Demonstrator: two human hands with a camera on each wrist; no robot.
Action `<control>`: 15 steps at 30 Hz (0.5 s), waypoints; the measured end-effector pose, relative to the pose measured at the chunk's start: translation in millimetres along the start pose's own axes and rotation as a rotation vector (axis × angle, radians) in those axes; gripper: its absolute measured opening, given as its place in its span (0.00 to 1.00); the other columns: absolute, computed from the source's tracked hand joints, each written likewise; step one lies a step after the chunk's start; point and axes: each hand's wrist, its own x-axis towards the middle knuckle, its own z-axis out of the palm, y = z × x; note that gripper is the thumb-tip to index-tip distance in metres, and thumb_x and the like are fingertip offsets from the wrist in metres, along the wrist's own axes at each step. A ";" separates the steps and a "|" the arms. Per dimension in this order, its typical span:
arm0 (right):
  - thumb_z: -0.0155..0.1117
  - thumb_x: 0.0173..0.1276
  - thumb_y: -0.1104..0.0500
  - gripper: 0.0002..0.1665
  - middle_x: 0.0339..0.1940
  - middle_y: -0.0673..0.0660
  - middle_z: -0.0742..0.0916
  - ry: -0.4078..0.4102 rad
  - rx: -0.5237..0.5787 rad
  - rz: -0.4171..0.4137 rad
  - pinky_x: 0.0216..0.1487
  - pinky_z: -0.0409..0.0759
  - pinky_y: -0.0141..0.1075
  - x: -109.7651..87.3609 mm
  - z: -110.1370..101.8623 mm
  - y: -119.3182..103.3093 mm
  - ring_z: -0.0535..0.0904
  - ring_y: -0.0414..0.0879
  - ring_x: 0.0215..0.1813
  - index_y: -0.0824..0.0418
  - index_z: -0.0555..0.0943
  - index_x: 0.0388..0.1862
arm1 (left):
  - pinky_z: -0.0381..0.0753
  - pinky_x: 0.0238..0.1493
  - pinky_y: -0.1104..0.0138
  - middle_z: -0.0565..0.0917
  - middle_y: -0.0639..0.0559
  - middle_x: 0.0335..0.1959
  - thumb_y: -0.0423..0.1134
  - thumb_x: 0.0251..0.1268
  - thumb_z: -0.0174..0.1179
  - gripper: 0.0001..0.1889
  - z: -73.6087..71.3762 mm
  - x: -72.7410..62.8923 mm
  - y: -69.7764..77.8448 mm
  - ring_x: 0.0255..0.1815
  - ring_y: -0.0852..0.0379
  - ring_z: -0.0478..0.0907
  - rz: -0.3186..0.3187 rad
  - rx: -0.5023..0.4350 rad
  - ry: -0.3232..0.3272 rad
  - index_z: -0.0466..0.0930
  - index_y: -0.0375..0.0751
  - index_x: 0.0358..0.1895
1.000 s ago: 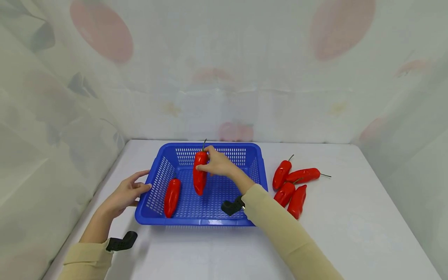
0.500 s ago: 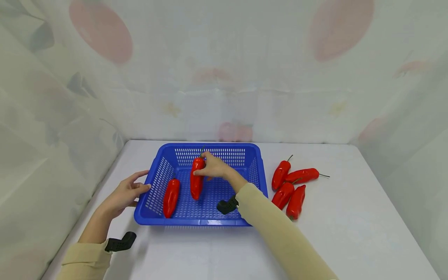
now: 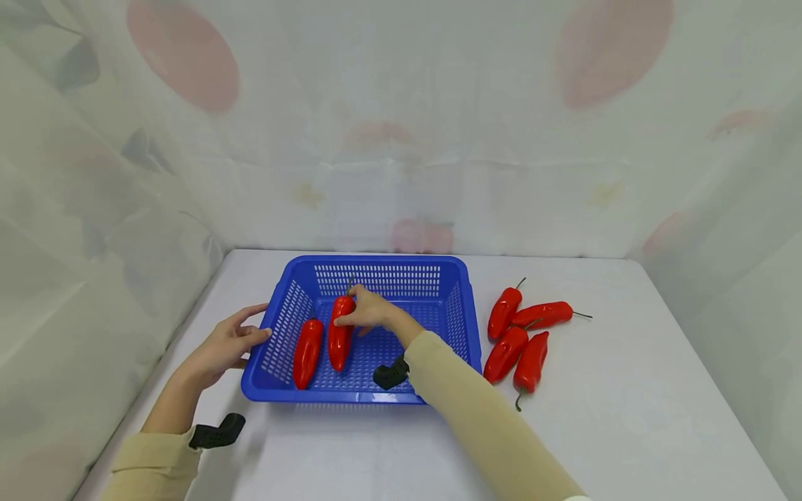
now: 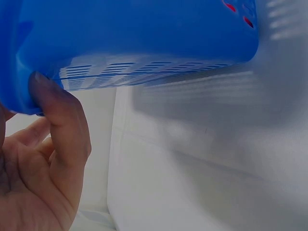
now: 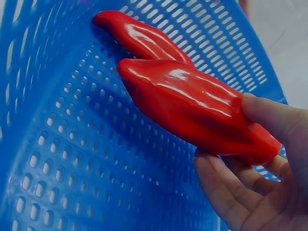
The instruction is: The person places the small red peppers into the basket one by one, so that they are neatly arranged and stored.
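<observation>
My right hand point(image 3: 370, 308) pinches a red chili pepper point(image 3: 340, 341) near its stem end, thumb on one side and fingers on the other. The pepper hangs low inside the blue plastic basket point(image 3: 407, 397), tip toward me. Just left of it a second red pepper point(image 3: 307, 353) lies on the basket floor; in the right wrist view the held pepper point(image 5: 183, 98) overlaps that other pepper point(image 5: 142, 38). At the basket's left side my left hand point(image 3: 222, 346) grips the rim. The left wrist view shows a finger point(image 4: 67, 125) hooked at the basket's edge.
Several red peppers point(image 3: 545, 314) lie in a loose group on the white table point(image 3: 626, 390), right of the basket. Pale printed sheeting point(image 3: 401, 139) stands behind the table and along both sides. Each wrist carries a small black camera mount point(image 3: 219, 431).
My right hand has moved left and toward me, lowering the pepper into the basket beside the other one. My left hand stays on the rim, and the basket has not moved.
</observation>
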 end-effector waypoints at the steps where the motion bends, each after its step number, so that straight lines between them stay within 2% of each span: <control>1: 0.67 0.58 0.59 0.41 0.53 0.64 0.76 -0.004 0.007 0.007 0.37 0.83 0.45 0.9 1.3 0.8 0.79 0.51 0.41 0.64 0.58 0.65 | 0.83 0.35 0.52 0.79 0.35 0.41 0.44 0.67 0.53 0.37 0.1 -0.2 0.4 0.36 0.47 0.82 0.000 0.000 0.000 0.43 0.44 0.73; 4: 0.67 0.58 0.59 0.41 0.52 0.64 0.76 -0.017 0.019 0.030 0.37 0.83 0.44 2.0 3.8 2.6 0.79 0.51 0.39 0.64 0.57 0.66 | 0.83 0.36 0.52 0.79 0.35 0.41 0.44 0.66 0.54 0.38 0.8 -0.6 0.9 0.36 0.47 0.82 -0.007 0.004 0.005 0.43 0.45 0.73; 10: 0.67 0.59 0.58 0.43 0.50 0.63 0.76 -0.029 0.004 0.062 0.39 0.83 0.44 3.0 6.8 6.0 0.79 0.53 0.42 0.65 0.55 0.67 | 0.83 0.35 0.52 0.79 0.35 0.41 0.43 0.66 0.54 0.37 0.8 -1.4 1.9 0.36 0.47 0.82 -0.006 -0.005 -0.001 0.43 0.44 0.73; 15: 0.68 0.58 0.57 0.43 0.45 0.61 0.77 -0.024 -0.019 0.069 0.38 0.83 0.42 4.9 9.4 8.8 0.77 0.49 0.38 0.65 0.57 0.66 | 0.83 0.36 0.52 0.79 0.34 0.42 0.42 0.67 0.53 0.37 1.0 -0.9 2.5 0.37 0.46 0.82 -0.010 -0.012 -0.001 0.43 0.44 0.73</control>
